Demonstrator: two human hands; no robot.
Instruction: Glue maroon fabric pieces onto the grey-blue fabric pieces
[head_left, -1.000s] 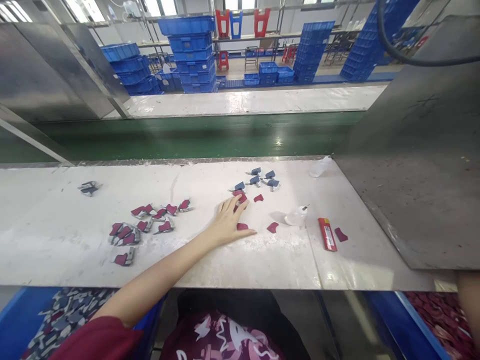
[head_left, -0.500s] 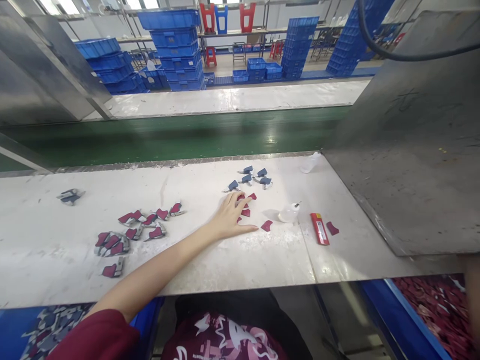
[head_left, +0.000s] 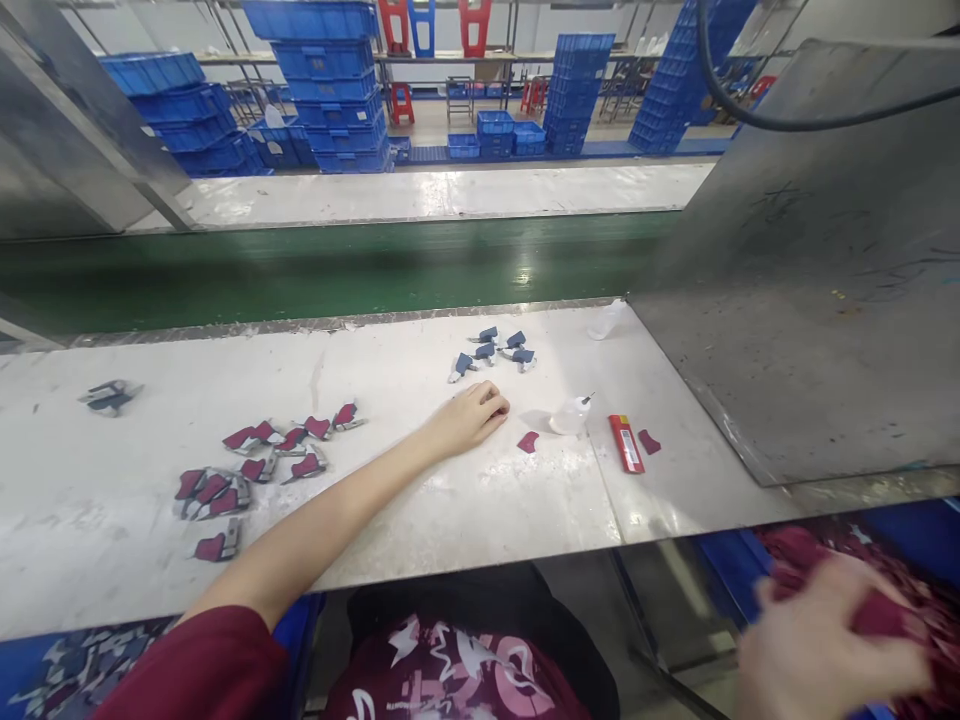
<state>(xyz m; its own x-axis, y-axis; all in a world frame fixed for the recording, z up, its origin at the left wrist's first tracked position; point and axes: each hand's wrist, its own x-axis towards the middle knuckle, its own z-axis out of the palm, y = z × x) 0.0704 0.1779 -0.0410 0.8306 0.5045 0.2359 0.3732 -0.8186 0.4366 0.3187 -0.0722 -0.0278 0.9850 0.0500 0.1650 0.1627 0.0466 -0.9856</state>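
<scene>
My left hand point(head_left: 480, 415) rests on the white table with its fingers curled together over small maroon pieces, which it hides. One flat maroon piece point(head_left: 529, 441) lies just right of it. Beyond the fingers sits a group of grey parts with blue tops point(head_left: 485, 350). At the lower right, my right hand point(head_left: 825, 640) is smeared by motion above a blue bin point(head_left: 731, 575) of maroon pieces; a clump of maroon pieces point(head_left: 885, 612) shows in its grasp. To the left are several grey parts with maroon pieces on them point(head_left: 214, 488).
A small clear bottle with a thin tip point(head_left: 571, 415), a red-labelled box point(head_left: 626, 444) and another maroon piece point(head_left: 649, 441) lie to the right. A metal panel point(head_left: 810, 270) bounds that side. A green conveyor belt point(head_left: 337, 270) runs behind the table point(head_left: 420, 530).
My left hand has closed from spread fingers, and the maroon pieces under it are out of sight. My right hand has come into view at the lower right. The view has shifted slightly.
</scene>
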